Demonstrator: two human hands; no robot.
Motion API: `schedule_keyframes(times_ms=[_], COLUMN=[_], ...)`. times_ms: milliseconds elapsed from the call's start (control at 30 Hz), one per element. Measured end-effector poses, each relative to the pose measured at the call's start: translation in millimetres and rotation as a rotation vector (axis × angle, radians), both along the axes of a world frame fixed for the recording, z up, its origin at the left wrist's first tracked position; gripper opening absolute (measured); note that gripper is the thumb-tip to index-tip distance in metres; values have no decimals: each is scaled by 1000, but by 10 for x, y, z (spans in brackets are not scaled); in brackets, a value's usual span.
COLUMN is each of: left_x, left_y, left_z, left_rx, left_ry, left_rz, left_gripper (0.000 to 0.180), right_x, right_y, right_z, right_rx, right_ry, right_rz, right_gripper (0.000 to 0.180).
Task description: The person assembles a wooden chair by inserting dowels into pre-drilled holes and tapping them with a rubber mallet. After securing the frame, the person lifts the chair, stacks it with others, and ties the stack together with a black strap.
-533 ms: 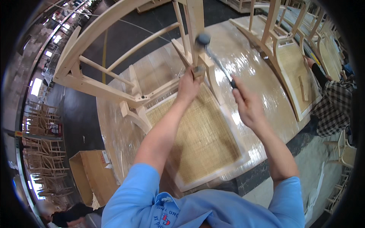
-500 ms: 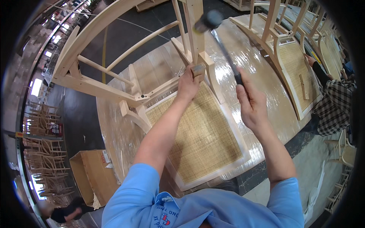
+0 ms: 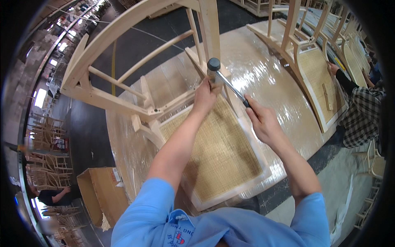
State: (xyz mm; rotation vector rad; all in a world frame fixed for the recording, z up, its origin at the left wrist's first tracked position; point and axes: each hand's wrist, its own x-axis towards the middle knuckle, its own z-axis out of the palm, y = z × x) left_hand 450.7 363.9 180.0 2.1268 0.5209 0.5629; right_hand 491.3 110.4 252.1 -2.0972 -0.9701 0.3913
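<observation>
A pale wooden chair (image 3: 108, 99) lies tipped over on a wrapped work surface, its woven cane panel (image 3: 220, 150) facing up with a light wood border. My left hand (image 3: 204, 99) is closed around a small wooden block (image 3: 215, 85), held at the joint where a leg meets the frame. In my right hand (image 3: 265, 122) is the black grip of a mallet (image 3: 230, 84) with a metal shaft. The mallet's black head is over the block and appears to touch it. My left fingertips are partly hidden behind the head.
Plastic film covers the round-edged work surface (image 3: 271, 82). To the right lies another cane chair (image 3: 317, 68) with a wood strip on it, beside a person in a checked shirt (image 3: 362, 111). An open cardboard box (image 3: 105, 193) stands at lower left, near stacked chairs (image 3: 47, 168).
The mallet has swung down from its raised position onto the block, and my right hand has moved lower and left with it. My left hand keeps its place on the block.
</observation>
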Motion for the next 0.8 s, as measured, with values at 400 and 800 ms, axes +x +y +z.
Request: schedule_keyframes(times_ms=[400, 800], left_x=[154, 259], left_y=[642, 679], left_z=[180, 98], left_rx=[-242, -219], left_ry=[225, 355], left_rz=[-460, -566], left_gripper=[49, 60], right_x=[-103, -27], right_y=[-382, -70], right_z=[176, -227], right_rx=[474, 182], right_ry=[328, 123], right_rz=[-217, -92], right_gripper=[46, 43])
